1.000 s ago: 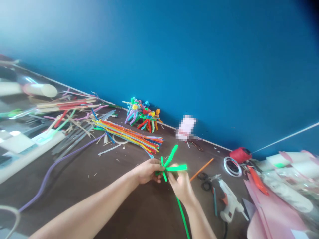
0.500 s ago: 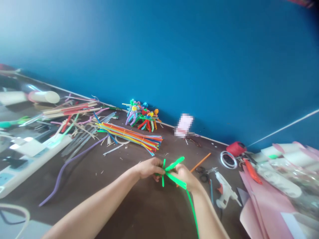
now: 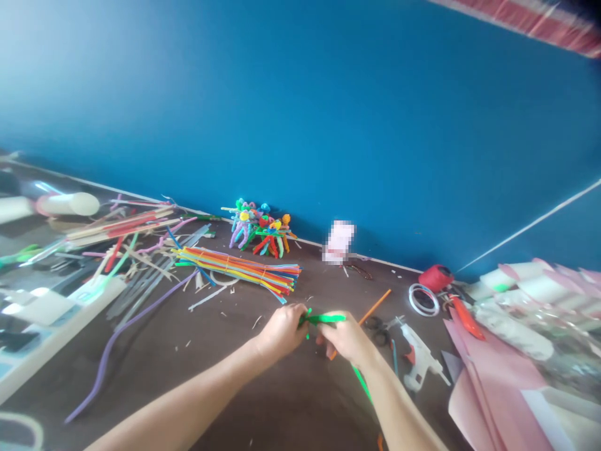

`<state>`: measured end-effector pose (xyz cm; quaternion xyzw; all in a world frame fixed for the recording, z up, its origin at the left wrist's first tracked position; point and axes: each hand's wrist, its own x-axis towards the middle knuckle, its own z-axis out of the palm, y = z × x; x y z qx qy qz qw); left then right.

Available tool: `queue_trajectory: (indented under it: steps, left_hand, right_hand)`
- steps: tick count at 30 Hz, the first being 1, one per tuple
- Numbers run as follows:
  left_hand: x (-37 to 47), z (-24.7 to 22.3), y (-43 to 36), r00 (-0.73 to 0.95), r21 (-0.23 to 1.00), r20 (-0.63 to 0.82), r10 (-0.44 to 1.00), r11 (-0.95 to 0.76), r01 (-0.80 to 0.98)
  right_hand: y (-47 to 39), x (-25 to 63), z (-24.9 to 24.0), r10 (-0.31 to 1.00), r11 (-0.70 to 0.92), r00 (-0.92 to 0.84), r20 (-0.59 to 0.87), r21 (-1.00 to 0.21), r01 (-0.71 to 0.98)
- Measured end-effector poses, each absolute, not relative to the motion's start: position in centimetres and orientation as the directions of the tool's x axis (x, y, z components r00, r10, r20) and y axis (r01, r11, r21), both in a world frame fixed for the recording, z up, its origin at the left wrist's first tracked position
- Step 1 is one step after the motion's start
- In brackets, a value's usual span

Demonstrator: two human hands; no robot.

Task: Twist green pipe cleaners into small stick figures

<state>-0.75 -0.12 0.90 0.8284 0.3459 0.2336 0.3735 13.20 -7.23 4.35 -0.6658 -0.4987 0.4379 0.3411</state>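
Head view looked down on a dark desk point(image 3: 263, 401) against a blue wall point(image 3: 328, 113). Both hands met just above the desk, close together, each pinched on the same green pipe cleaner point(image 3: 323, 319): the left hand point(image 3: 282, 329) gripped its folded end, while the right hand point(image 3: 345, 338) held the other side, and a green tail point(image 3: 360, 379) ran down past the right wrist. An orange stick point(image 3: 373, 304) lay just behind the right hand. Scissors point(image 3: 375, 326) and a white glue gun point(image 3: 417, 357) sat near to the right of it. A banded bundle of coloured pipe cleaners point(image 3: 244, 269) lay beyond the hands, with small twisted pipe-cleaner figures point(image 3: 258, 228) at the wall. A purple pipe cleaner point(image 3: 122, 332) curved across the desk on the left.
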Motion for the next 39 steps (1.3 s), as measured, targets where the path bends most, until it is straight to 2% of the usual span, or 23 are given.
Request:
queue_trajectory:
  steps: [4,7,10,13,18,22,25,27,30,33,36,39]
  left_hand:
    - [-0.8,0.8,0.2,0.592,0.844,0.058,0.804,-0.357,0.402]
    - [-0.9,0.8,0.6,0.592,0.937,-0.119,0.797,-0.107,0.333]
    - [-1.1,0.8,0.8,0.653,0.960,-0.279,0.704,0.198,0.196]
    - [-1.7,0.8,0.6,0.684,0.932,-0.323,0.654,0.347,0.108]
    - [-2.6,0.7,0.0,0.696,0.915,-0.292,0.656,0.403,0.004]
    - [-2.8,0.9,-0.5,0.712,0.828,-0.351,0.608,0.556,-0.067]
    - [-2.6,1.3,-0.9,0.716,0.649,-0.476,0.510,0.754,-0.106]
    - [-2.5,1.6,-1.2,0.711,0.555,-0.543,0.448,0.826,-0.097]
    - [-2.5,1.8,-1.6,0.726,0.515,-0.574,0.378,0.856,-0.039]
    - [-2.6,1.9,-1.8,0.762,0.553,-0.541,0.356,0.833,0.003]
    - [-3.0,1.9,-1.7,0.767,0.687,-0.483,0.422,0.726,0.033]
    - [-3.4,1.9,-1.7,0.739,0.880,-0.420,0.526,0.435,0.190]
  right_hand:
    - [-7.8,11.5,3.7,0.963,-0.234,0.222,-0.152,-0.882,0.409]
    - [-8.5,10.3,3.0,0.949,-0.143,0.310,0.050,-0.809,0.570]
    - [-9.2,9.7,2.7,0.928,-0.082,0.306,0.210,-0.688,0.721]
    - [-9.7,9.7,3.0,0.941,-0.056,0.256,0.220,-0.647,0.760]
    - [-9.9,10.3,3.7,0.971,-0.038,0.184,0.154,-0.658,0.752]
    - [-10.4,10.7,3.9,0.984,0.051,0.066,0.164,-0.620,0.783]
    - [-11.0,10.9,4.0,0.975,0.118,-0.004,0.221,-0.507,0.854]
    - [-11.3,11.0,3.9,0.970,0.126,-0.012,0.244,-0.459,0.880]
    - [-11.4,11.1,3.8,0.967,0.119,0.016,0.253,-0.507,0.854]
    - [-11.1,11.3,3.9,0.973,0.079,0.065,0.222,-0.583,0.809]
    - [-10.6,11.8,4.4,0.983,0.058,0.068,0.169,-0.644,0.763]
    - [-10.0,12.3,5.1,0.997,0.006,0.049,0.054,-0.733,0.680]
